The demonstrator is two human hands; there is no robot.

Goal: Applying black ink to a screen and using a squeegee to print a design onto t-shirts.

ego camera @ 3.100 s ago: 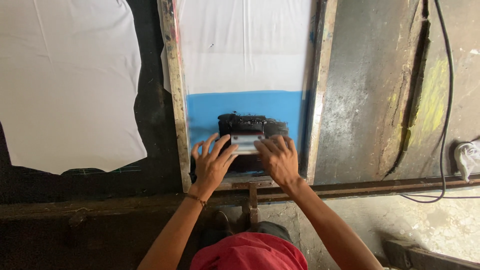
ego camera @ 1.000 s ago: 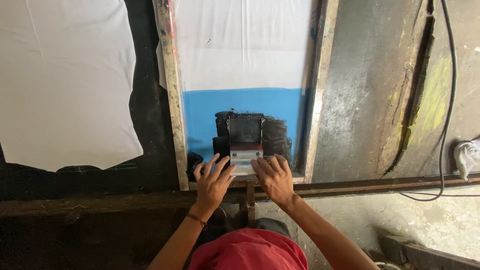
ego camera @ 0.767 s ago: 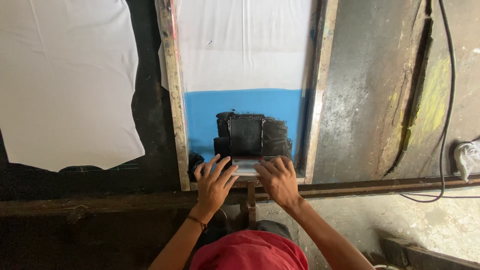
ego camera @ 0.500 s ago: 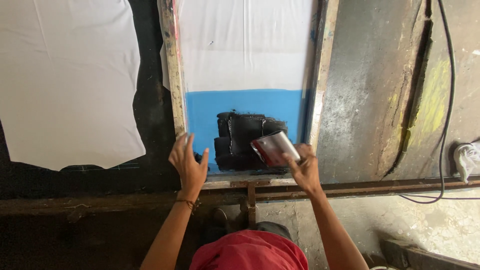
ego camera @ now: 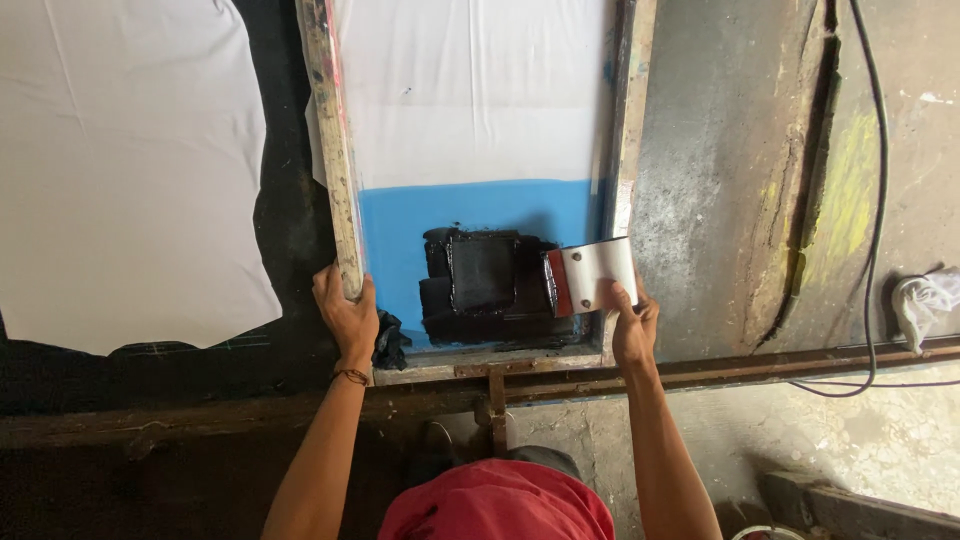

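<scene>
A white fabric piece (ego camera: 120,170) was seen spread flat on the dark table (ego camera: 150,400), well to the left of the printing screen frame (ego camera: 335,150). Between fabric and frame a strip of bare black surface was noted.

The left hand (ego camera: 347,315) was found closed around the lower end of the frame's left wooden rail, fingers wrapped over the rail, thumb side toward the mesh. A thin band was observed on that wrist. Just right of the hand, at the frame's lower left corner, a small dark rag (ego camera: 388,342) was recorded, touching the frame edge.

Inside the frame, the upper mesh appeared white; the lower part was covered by a blue band (ego camera: 400,225). A patch of black ink (ego camera: 485,285) was seen on the blue band, near the frame's bottom rail.

At the right edge of the ink patch, a squeegee (ego camera: 592,277) was held by the right hand (ego camera: 633,325), pinched at its lower right corner; its pale face was turned up, its ink-darkened blade with red trim pointed toward the ink. Whether the blade touched the mesh could not be told.

The hands were well apart, one at each side of the frame.

To the right of the frame, worn metal surface (ego camera: 720,180), a black cable (ego camera: 880,200) and a crumpled white cloth (ego camera: 925,300) were recorded.
</scene>
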